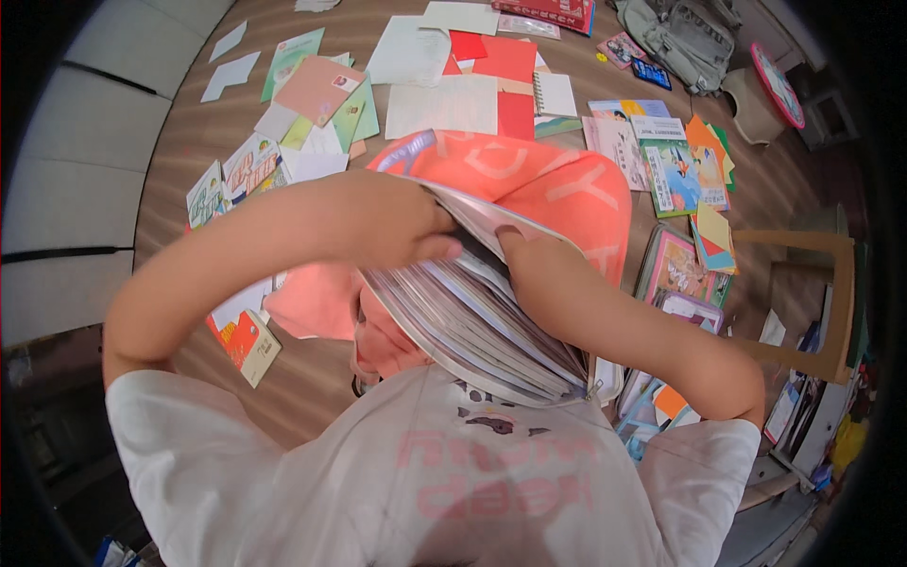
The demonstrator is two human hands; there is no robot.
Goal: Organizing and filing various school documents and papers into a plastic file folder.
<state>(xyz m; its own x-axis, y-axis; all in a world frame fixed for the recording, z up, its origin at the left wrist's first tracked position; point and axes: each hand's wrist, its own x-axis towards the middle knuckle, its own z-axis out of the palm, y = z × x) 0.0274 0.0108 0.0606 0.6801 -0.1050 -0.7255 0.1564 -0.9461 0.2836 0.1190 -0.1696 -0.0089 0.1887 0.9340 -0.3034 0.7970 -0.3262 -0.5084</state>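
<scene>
A zip document bag (612, 378) rests on my lap, its mouth spread wide and a thick stack of papers and booklets (482, 317) showing edge-on inside. At the upper left of the mouth, my left hand (420, 227) grips the bag, with the thumb over the paper edges and the other fingers partly hidden. My right hand (531, 260) reaches into the opening from the right. Its fingers are out of sight behind the bag's pale far flap (487, 210). Coral fabric with pale letters (567, 180) lies under and beyond the bag.
Loose papers and red cards (510, 59) spread across the brown floor ahead. Envelopes and cards (321, 90) lie to the left, picture books (666, 156) to the right. A grey backpack (675, 42) sits far right, near a wooden frame (836, 307). Pale cabinets (104, 170) line the left.
</scene>
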